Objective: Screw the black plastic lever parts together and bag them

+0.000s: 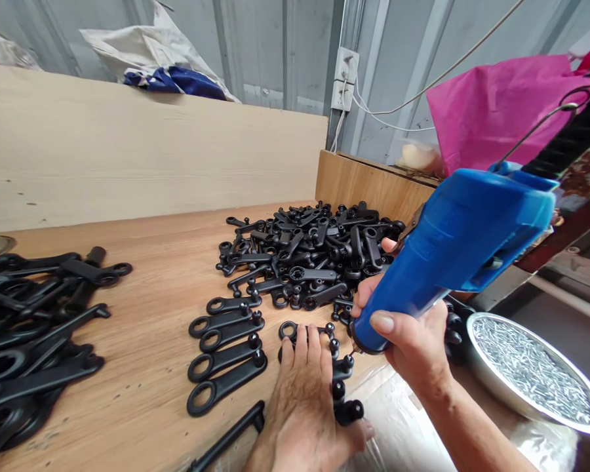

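Note:
My right hand (417, 341) is wrapped round a blue power screwdriver (423, 249), which slants down to the left. Its tip is close to the knobbed end of a black plastic crank arm (343, 367). That arm belongs to a short row lying under and beside my left hand (302, 393). The left hand lies flat on those arms, fingers stretched forward, covering most of them. Left of it, several similar arms (233, 380) lie side by side, ring ends to the left and knobs to the right. A separate black rod-like piece (229, 438) is near the front edge.
A large heap of black arms (309, 255) sits at the back of the wooden table (162, 262). Another pile (39, 328) is at left. A metal bowl (499, 392) of small screws (535, 367) stands at right. Boards edge the back; a pink bag (496, 105) hangs upper right.

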### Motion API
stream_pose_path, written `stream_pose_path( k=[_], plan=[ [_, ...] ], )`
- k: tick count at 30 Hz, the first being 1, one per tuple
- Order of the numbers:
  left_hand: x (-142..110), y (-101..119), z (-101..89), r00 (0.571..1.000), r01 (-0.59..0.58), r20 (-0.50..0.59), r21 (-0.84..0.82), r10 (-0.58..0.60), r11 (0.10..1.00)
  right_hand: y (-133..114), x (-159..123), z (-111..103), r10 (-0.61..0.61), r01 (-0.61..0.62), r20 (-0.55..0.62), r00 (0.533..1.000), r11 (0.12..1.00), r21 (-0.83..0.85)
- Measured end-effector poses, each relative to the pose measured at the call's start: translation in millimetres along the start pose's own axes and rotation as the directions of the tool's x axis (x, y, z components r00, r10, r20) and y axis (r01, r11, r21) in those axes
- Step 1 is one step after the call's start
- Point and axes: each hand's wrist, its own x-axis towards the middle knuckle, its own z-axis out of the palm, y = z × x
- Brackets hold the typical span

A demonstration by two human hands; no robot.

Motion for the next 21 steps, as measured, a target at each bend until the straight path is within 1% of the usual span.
stream_pose_path(
  k=[8,13,16,21],
  plan=[
    [-4,6,-12.1,0.997,0.031,0.066,-0.018,-0.030,0.999,-3,1,5,-0.020,0.020,0.003,1.000,0.996,-0.082],
    [-5,7,-14.0,0.999,0.012,0.031,-0.036,-0.011,0.999,-2,-2,8,-0.011,0.016,0.036,0.999,0.992,-0.122],
    [-5,7,-16.1,1.000,-0.004,0.027,-0.059,0.005,0.998,0,-3,8,-0.004,0.012,0.055,0.998,0.991,-0.136],
    [-6,10,-20.9,0.996,0.014,0.094,-0.064,-0.008,0.998,3,-5,8,-0.006,0.024,0.122,0.992,0.989,-0.144]
  ],
)
